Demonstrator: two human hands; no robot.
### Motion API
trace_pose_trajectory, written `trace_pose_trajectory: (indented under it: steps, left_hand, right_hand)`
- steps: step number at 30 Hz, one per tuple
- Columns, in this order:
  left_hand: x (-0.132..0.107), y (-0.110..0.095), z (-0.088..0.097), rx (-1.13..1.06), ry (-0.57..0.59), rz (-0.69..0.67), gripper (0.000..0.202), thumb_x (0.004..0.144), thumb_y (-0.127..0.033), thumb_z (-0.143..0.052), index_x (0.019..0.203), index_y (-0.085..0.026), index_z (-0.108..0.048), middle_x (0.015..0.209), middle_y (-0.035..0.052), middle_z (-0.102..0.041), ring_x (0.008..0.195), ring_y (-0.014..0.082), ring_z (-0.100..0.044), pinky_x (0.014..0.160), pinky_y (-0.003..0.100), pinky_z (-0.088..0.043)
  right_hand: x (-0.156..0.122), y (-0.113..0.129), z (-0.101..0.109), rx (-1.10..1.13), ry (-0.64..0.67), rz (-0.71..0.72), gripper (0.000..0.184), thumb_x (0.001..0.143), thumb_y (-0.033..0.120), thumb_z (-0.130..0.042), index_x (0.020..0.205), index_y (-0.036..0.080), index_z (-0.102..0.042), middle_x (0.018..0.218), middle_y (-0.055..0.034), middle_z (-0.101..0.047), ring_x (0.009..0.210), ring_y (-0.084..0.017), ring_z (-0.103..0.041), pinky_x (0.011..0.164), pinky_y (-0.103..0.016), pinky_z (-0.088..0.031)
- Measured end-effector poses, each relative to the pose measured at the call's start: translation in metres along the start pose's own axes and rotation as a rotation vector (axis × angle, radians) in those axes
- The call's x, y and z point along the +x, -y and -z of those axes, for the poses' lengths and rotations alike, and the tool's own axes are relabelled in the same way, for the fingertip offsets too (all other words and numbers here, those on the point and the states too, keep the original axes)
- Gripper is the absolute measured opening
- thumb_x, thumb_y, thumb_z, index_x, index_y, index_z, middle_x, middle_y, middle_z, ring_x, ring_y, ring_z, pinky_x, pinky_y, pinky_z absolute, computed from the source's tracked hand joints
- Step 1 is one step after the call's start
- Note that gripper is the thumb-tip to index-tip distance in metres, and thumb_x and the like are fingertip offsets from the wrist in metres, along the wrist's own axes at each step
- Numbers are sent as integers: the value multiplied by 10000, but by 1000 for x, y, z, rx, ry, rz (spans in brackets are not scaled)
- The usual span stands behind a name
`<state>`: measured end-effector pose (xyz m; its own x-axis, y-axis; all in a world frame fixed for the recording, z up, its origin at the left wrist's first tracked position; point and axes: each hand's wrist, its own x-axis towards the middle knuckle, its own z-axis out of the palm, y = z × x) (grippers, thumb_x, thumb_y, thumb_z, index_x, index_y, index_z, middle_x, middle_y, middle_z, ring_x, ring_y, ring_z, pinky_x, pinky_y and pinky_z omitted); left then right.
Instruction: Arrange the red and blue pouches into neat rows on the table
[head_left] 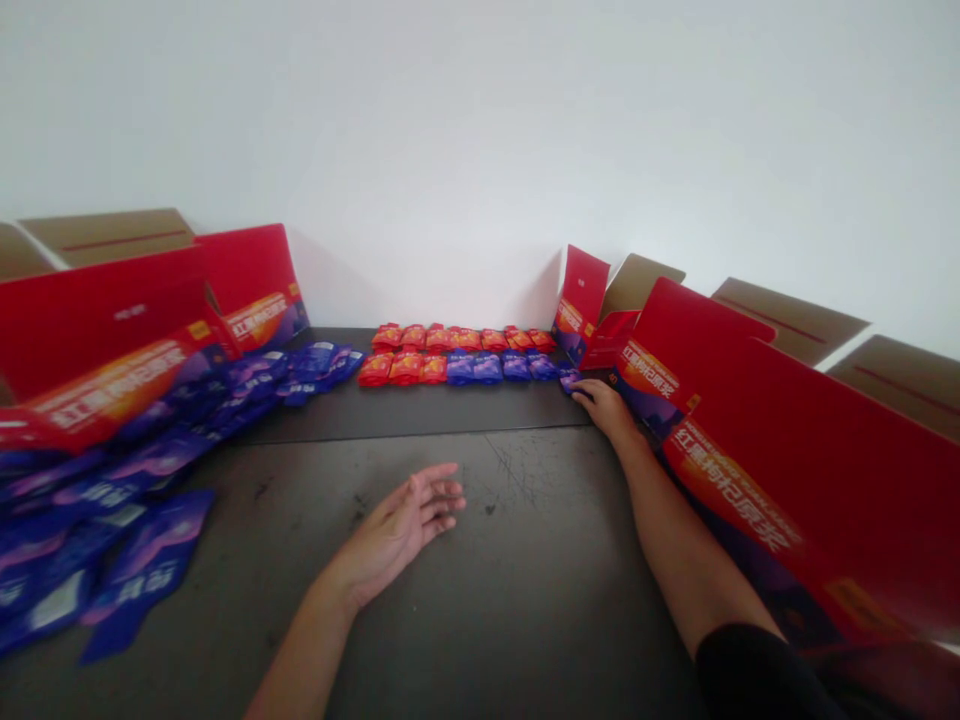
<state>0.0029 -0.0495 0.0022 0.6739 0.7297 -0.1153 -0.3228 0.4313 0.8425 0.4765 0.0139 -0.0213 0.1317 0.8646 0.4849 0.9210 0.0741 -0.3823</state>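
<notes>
My left hand hovers over the dark table with its fingers loosely apart and nothing in them. Out to the right, my right hand has its fingers closed on a purple pouch at the right end of the front row. Left of that pouch lie several more purple pouches, then a few red pouches. Behind them runs a row of red pouches. The fingertips of my right hand are partly hidden from this angle.
A loose heap of blue-purple pouches spreads along the left. Open red boxes stand behind that heap. More open red boxes line the right side, close to my right forearm. A white wall rises behind the table.
</notes>
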Motion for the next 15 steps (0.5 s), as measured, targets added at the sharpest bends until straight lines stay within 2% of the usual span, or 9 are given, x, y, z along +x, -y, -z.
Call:
trace_pose_trajectory:
  steps: [8,15]
  left_hand:
    - [-1,0,0,12,3,8,552,945,-574,-545,1332,-189,-621,1217,158,-617,1192,299,-559,1020,447,-402]
    - [-1,1,1,11,10,3,526,943,-555,-565,1321,-197,-636,1221,162,-615,1209,308,-556,1040,469,-383]
  right_hand:
    - [-8,12,-1,-84,-11,-86,222,927,220,-543,1086,244,-696,1196,-61,-683,1122,-215,-629,998,-364,-483]
    - [4,14,-2,-159,-19,-86,196,917,203,-549,1029,245,-704,1113,-61,-710,1085,-226,-614,974,-359,-471]
